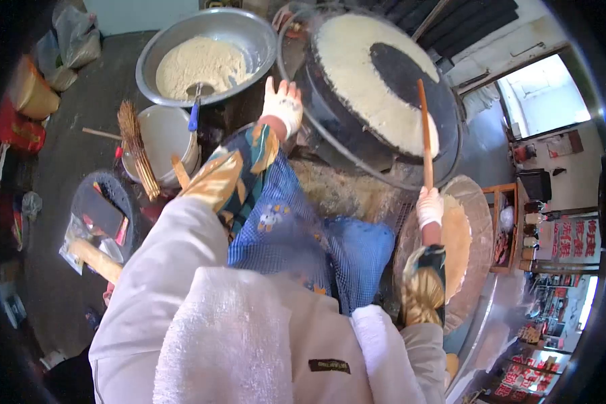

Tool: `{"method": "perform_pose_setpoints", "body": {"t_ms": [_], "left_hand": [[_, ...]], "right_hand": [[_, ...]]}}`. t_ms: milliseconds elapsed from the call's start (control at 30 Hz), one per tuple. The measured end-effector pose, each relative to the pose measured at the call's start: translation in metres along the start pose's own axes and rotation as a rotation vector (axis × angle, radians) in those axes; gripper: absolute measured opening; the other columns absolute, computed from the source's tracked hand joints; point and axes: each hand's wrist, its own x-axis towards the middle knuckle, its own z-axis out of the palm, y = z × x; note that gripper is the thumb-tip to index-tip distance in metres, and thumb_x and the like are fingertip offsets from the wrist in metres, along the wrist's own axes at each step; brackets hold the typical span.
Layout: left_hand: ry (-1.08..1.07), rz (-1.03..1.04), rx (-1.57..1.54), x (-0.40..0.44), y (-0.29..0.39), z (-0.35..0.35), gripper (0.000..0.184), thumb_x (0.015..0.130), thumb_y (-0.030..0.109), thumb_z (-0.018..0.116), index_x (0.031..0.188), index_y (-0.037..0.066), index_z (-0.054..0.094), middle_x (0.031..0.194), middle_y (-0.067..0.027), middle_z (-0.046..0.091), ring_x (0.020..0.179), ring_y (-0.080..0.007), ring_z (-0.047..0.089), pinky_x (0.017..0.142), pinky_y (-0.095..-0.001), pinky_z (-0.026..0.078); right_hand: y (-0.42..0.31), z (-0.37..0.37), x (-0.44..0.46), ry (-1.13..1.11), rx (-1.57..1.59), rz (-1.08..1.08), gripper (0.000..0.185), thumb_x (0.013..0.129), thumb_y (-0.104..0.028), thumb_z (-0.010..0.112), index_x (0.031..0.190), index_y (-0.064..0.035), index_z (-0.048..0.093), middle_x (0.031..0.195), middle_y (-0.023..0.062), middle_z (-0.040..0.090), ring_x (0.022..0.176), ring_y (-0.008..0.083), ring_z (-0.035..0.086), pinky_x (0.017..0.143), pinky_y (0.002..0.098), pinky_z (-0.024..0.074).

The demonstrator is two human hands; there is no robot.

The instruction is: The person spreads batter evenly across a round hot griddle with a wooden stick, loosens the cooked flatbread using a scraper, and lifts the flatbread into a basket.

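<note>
My left hand (283, 106), in a white glove, is held with its fingers apart between a metal basin and a round black griddle (404, 71). Nothing is in it. My right hand (429, 207), also gloved, grips the lower end of a long wooden stick (425, 135). The stick's upper part reaches over the griddle's right side. Pale batter (357, 60) covers much of the griddle in a wide curved band, leaving a dark patch bare. The metal basin (273, 50) holds pale batter and a blue-handled ladle (194, 114).
A metal ring (325, 138) surrounds the griddle. Below my right hand lies a round tray (475, 296) with a thin tan sheet (456, 246). At left are a white bucket (172, 135), a straw brush (136, 145) and plastic bags (76, 34). Shelves (505, 229) stand at right.
</note>
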Motion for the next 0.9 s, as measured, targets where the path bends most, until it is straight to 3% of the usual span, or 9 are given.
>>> {"method": "perform_pose_setpoints", "body": {"t_ms": [133,200,267,400,433,533,733,800,900], "left_hand": [[0.078,0.267,-0.204,-0.031,0.060,-0.039,0.046,0.077,0.031,0.064,0.112,0.002,0.059,0.114,-0.0150,0.055,0.123,-0.0310,0.043,0.111,-0.0601,0.019],[-0.124,0.436,-0.250,-0.051,0.094,-0.070,0.049,0.077,0.034,0.063,0.111,-0.002,0.060,0.117,-0.0168,0.058,0.126,-0.0328,0.042,0.111,-0.0617,0.018],[0.085,0.500,-0.158,-0.070,0.124,-0.026,0.052,0.080,0.031,0.058,0.117,-0.005,0.058,0.125,-0.0186,0.057,0.129,-0.0337,0.042,0.111,-0.0636,0.017],[0.168,0.419,-0.126,-0.077,0.127,-0.001,0.047,0.087,0.016,0.046,0.127,-0.006,0.052,0.133,-0.0221,0.053,0.130,-0.0346,0.043,0.114,-0.0578,0.018],[0.176,0.427,-0.120,-0.077,0.118,-0.012,0.047,0.087,0.014,0.044,0.129,-0.006,0.050,0.134,-0.0224,0.051,0.131,-0.0353,0.042,0.116,-0.0551,0.019],[0.082,0.427,-0.095,-0.076,0.103,-0.027,0.048,0.087,0.013,0.043,0.131,-0.005,0.048,0.139,-0.0215,0.047,0.133,-0.0364,0.040,0.116,-0.0551,0.016],[0.084,0.352,-0.176,-0.065,0.091,-0.006,0.051,0.086,0.014,0.045,0.132,-0.008,0.045,0.138,-0.0233,0.047,0.132,-0.0365,0.040,0.116,-0.0538,0.017],[0.319,0.298,-0.143,-0.055,0.094,0.044,0.052,0.079,0.022,0.053,0.122,-0.008,0.050,0.133,-0.0247,0.051,0.129,-0.0389,0.043,0.114,-0.0562,0.019],[0.262,0.305,-0.197,-0.049,0.081,0.041,0.046,0.080,0.019,0.053,0.117,-0.007,0.053,0.130,-0.0252,0.052,0.127,-0.0399,0.045,0.112,-0.0592,0.020]], "right_hand": [[-0.011,0.013,-0.013,-0.051,-0.071,-0.029,0.036,0.094,-0.043,0.046,0.104,-0.0087,0.053,0.090,0.0255,0.066,0.085,0.0464,0.063,0.072,0.0531,0.0494],[0.000,0.012,0.003,-0.033,-0.040,0.120,0.033,0.094,-0.041,0.047,0.104,-0.0104,0.054,0.091,0.0248,0.067,0.087,0.0440,0.064,0.074,0.0515,0.0498],[-0.008,0.001,0.012,0.009,0.016,0.088,0.033,0.094,-0.041,0.047,0.103,-0.0105,0.055,0.090,0.0253,0.066,0.087,0.0435,0.064,0.074,0.0523,0.0493],[-0.020,0.005,-0.008,0.069,-0.058,-0.097,0.035,0.095,-0.041,0.045,0.097,-0.0072,0.052,0.087,0.0266,0.065,0.083,0.0444,0.064,0.074,0.0556,0.0472],[-0.015,0.013,-0.005,0.062,-0.036,-0.025,0.036,0.094,-0.042,0.046,0.095,-0.0073,0.054,0.088,0.0260,0.065,0.083,0.0448,0.063,0.074,0.0548,0.0476],[-0.001,0.018,0.011,0.078,0.031,0.077,0.037,0.094,-0.043,0.046,0.096,-0.0082,0.056,0.088,0.0258,0.065,0.084,0.0452,0.062,0.074,0.0535,0.0482],[-0.020,0.015,-0.021,0.041,-0.040,-0.210,0.035,0.094,-0.042,0.048,0.092,-0.0075,0.053,0.083,0.0274,0.065,0.080,0.0454,0.063,0.073,0.0542,0.0490],[0.001,0.012,-0.005,-0.011,0.020,0.051,0.035,0.093,-0.042,0.048,0.093,-0.0084,0.055,0.083,0.0252,0.066,0.080,0.0450,0.063,0.072,0.0545,0.0488],[0.015,0.020,0.017,0.093,0.025,0.031,0.035,0.094,-0.043,0.047,0.097,-0.0090,0.055,0.082,0.0252,0.065,0.081,0.0453,0.062,0.071,0.0549,0.0480]]}}
